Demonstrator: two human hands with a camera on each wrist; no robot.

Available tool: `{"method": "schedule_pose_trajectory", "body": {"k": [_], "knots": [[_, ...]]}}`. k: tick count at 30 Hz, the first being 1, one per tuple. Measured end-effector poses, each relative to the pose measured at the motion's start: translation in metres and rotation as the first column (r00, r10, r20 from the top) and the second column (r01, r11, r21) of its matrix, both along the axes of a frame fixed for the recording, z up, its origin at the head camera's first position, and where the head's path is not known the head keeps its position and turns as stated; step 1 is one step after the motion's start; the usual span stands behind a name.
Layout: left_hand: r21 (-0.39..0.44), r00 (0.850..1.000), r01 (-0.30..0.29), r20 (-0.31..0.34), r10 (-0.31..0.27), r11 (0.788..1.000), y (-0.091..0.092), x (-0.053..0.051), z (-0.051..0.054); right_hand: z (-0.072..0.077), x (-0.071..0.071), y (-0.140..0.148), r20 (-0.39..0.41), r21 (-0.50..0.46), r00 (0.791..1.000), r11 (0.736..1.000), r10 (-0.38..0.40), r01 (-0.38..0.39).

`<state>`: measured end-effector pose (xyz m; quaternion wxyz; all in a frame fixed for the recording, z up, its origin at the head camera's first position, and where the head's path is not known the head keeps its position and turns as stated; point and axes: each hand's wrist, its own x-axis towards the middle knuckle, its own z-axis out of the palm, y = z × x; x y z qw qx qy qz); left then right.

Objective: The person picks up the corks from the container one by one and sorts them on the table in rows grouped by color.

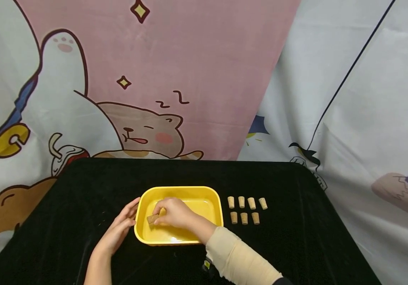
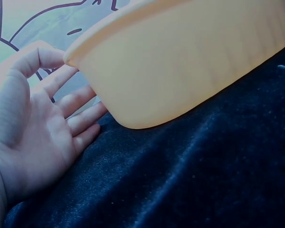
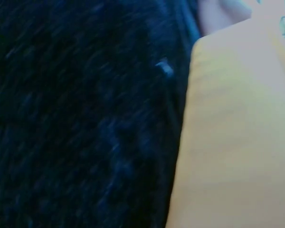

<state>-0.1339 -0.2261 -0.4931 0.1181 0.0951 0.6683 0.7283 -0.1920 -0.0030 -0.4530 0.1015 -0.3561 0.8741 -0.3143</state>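
A yellow plastic tray (image 1: 209,194) with rounded corners lies on the black cloth. Inside its left part, my right hand (image 1: 173,211) pinches a cork stopper (image 1: 152,219) between thumb and fingers, low over the tray's floor. My left hand (image 1: 116,229) is at the tray's left end. In the left wrist view the left hand (image 2: 42,114) has its fingers extended, with the fingertips touching the outer wall (image 2: 156,71) and rim. The right wrist view shows only the tray's side (image 3: 237,133) up close, and the right hand's fingers do not appear there.
Right of the tray, several tapered corks (image 1: 241,202) stand in a back row, with a shorter front row of 3 corks (image 1: 244,218). Black cloth (image 1: 289,245) covers the table. A printed cartoon curtain (image 1: 218,79) hangs behind it.
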Motion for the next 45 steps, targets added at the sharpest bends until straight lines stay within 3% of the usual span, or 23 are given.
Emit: {"method": "schedule_pose_trajectory", "body": {"k": [4,9,16,25,35,45], "knots": [[-0.017,1.0,-0.011,0.002,0.011,1.0,0.003,-0.001,0.002,0.006,-0.001,0.004,0.049,-0.041,0.995,0.995,-0.091,0.093],[-0.048,1.0,-0.014,-0.005,0.013,0.999,0.004,-0.002,0.004,0.012,-0.002,0.009,0.077,-0.098,0.985,0.982,-0.151,0.159],[-0.037,1.0,-0.01,-0.008,0.01,0.999,0.006,-0.003,0.003,0.02,-0.002,0.017,0.046,-0.176,0.978,0.962,-0.205,0.21],[-0.003,1.0,-0.004,-0.009,0.004,1.0,0.006,-0.002,0.0,0.031,0.003,0.03,0.079,-0.267,0.95,0.912,-0.302,0.312],[-0.051,0.999,-0.027,0.019,0.028,0.998,0.004,-0.002,0.003,0.038,0.018,0.051,0.065,-0.356,0.914,0.846,-0.402,0.397],[-0.028,0.999,-0.028,0.026,0.029,0.999,0.004,-0.001,0.002,0.041,0.034,0.078,-0.021,-0.475,0.877,0.777,-0.48,0.413]]}}
